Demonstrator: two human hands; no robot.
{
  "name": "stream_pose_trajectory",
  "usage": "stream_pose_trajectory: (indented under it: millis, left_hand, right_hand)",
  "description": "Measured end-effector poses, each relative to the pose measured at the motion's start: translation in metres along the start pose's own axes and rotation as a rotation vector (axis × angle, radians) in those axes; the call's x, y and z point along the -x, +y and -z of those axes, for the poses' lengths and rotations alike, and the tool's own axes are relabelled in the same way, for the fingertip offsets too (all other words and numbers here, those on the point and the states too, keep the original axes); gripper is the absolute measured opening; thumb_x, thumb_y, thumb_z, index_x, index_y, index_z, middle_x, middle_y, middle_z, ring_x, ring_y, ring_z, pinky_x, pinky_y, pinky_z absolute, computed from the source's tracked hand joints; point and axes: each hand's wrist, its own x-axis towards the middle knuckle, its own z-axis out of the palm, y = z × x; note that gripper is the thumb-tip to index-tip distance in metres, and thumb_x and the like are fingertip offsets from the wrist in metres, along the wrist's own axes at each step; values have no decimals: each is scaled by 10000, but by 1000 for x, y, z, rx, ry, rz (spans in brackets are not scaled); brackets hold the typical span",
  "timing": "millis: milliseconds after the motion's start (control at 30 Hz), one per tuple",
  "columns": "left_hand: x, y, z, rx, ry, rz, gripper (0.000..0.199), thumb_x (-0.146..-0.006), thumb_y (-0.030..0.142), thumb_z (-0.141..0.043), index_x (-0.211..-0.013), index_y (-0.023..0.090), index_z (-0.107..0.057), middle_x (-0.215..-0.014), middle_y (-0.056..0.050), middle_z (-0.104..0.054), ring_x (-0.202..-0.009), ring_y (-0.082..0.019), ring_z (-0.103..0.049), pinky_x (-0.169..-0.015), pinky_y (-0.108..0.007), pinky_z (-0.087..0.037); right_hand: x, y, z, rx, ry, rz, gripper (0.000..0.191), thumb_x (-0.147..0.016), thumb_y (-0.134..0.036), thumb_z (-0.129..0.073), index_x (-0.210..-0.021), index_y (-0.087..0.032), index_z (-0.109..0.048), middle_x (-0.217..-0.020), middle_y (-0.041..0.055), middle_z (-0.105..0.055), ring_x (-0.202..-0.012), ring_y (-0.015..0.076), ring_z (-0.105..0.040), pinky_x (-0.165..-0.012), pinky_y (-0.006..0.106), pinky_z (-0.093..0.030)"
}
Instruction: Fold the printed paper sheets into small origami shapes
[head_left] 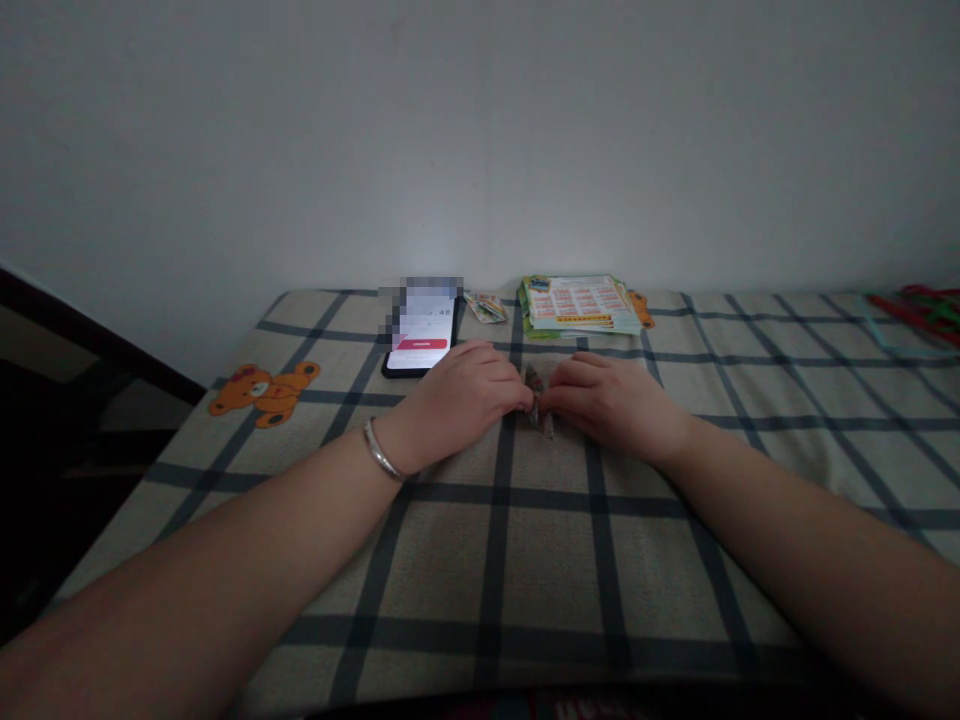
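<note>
Between my two hands is a small folded piece of printed paper, its pointed ends showing above and below the fingertips. My left hand, with a silver bangle on the wrist, pinches its left side. From the other side my right hand closes thumb and fingers on it. The fingertips of both hands nearly meet, and they cover the middle of the paper. Just beyond my left hand lies a phone with its screen lit.
Checked cloth with bear prints covers the surface up to a pale wall. Against the wall lie a stack of printed sheets and a small folded paper piece. Red and green items sit far right.
</note>
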Motion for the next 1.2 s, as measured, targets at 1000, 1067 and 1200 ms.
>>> stream_pose_trajectory:
  millis: [1000, 1067, 1200]
  left_hand:
    - [-1, 12, 1, -114, 207, 141, 88, -880, 234, -636, -820, 192, -684, -1033, -69, -628, -1023, -238, -561, -901, -398, -462]
    - [0, 13, -1, -74, 226, 137, 48, -866, 228, -651, -875, 182, -664, -1219, -90, -591, -1175, -259, -519, -1013, -426, -428]
    - [1, 13, -5, 1, 205, 244, 469, -800, 316, -742, -1198, 152, -556, -1248, -112, -616, -1154, -268, -562, -986, -434, -447]
  right_hand:
    - [1, -6, 2, -299, 58, -328, 208, -855, -379, -654, -983, -216, -670, -911, 41, -671, -805, 186, -612, -675, 293, -441]
    - [1, -7, 0, -267, 57, -320, 117, -881, -301, -621, -946, -222, -676, -912, 32, -682, -822, 182, -624, -687, 289, -444]
    - [1, -5, -4, -284, 94, -324, 83, -881, -233, -614, -938, -223, -673, -965, 38, -698, -862, 182, -639, -722, 287, -463]
